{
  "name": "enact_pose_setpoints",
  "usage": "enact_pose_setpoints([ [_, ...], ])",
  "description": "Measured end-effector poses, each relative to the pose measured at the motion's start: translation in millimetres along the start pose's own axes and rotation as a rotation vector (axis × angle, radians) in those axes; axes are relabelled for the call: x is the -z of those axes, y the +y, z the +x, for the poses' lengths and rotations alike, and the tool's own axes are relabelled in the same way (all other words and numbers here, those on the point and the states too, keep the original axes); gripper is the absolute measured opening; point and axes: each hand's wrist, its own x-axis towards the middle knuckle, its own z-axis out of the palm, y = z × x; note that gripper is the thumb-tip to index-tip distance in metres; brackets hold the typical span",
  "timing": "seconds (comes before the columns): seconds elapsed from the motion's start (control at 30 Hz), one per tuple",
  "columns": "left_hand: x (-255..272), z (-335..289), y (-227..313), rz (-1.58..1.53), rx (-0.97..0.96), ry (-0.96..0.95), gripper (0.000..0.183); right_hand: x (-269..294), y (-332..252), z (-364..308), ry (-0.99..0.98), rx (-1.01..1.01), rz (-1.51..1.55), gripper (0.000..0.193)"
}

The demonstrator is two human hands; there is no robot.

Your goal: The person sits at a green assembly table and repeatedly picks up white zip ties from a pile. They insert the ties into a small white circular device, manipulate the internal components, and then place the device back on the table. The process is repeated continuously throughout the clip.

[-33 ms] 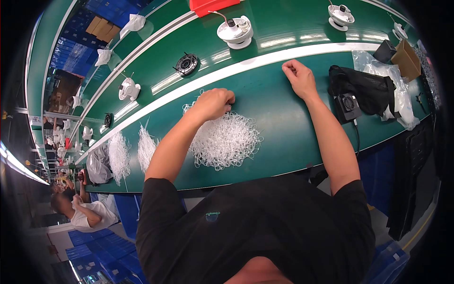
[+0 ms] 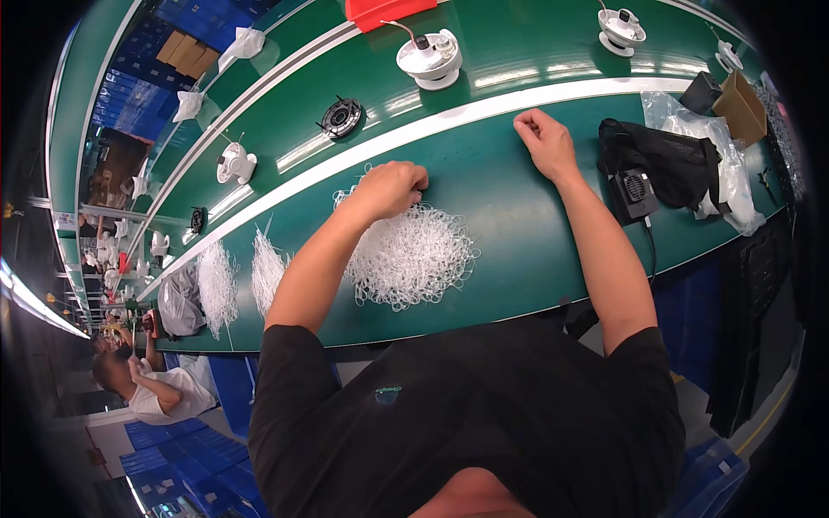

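A large heap of looped white plastic ties (image 2: pixel 413 259) lies on the green bench in front of me. Over its far edge is my left hand (image 2: pixel 394 188), fingers curled in and touching or just above the loops; what they hold, if anything, is hidden. My right hand (image 2: pixel 547 142) is apart from the heap, near the white rail, with thumb and fingers pinched together. Nothing I can name shows in that pinch. Two smaller bunches of white ties, a nearer one (image 2: pixel 268 274) and a farther one (image 2: pixel 218 287), lie to the left.
Beyond the white rail (image 2: pixel 466 110), a green conveyor carries white fan-like units (image 2: pixel 429 59) and a black round part (image 2: pixel 341 116). A red bin (image 2: pixel 390 12) stands behind. At right are a black bag (image 2: pixel 661 164), a small black fan (image 2: pixel 637 192) and an open carton (image 2: pixel 741 108). Another person (image 2: pixel 164 390) sits far left.
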Motion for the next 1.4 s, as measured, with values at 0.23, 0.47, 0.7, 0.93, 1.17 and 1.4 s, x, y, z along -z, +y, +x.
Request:
enact_pose_setpoints([
  [0.23, 9, 1, -3, -0.346, 0.112, 0.057, 0.014, -1, 2, -1, 0.017, 0.017, -0.003, 0.018],
  [0.47, 9, -8, -13, -0.606, 0.1, 0.152, 0.017, -2, 13, 1, 0.041, 0.078, 0.021, 0.02],
  [0.7, 14, -34, -42, -1.208, 0.151, 0.342, 0.012, -2, 9, 0, 0.008, 0.073, 0.047, 0.017],
  [0.93, 26, -75, -131, -1.562, 0.176, 0.747, 0.015, -4, 7, -3, -0.004, 0.08, 0.007, 0.016],
  [1.17, 42, -116, -218, -1.686, 0.021, 1.057, 0.009, -6, -2, -6, 0.007, 0.075, -0.106, 0.015],
  [1.4, 46, -126, -315, -1.384, 0.543, 1.587, 0.03, -9, 0, -4, -0.003, 0.065, -0.172, 0.014],
])
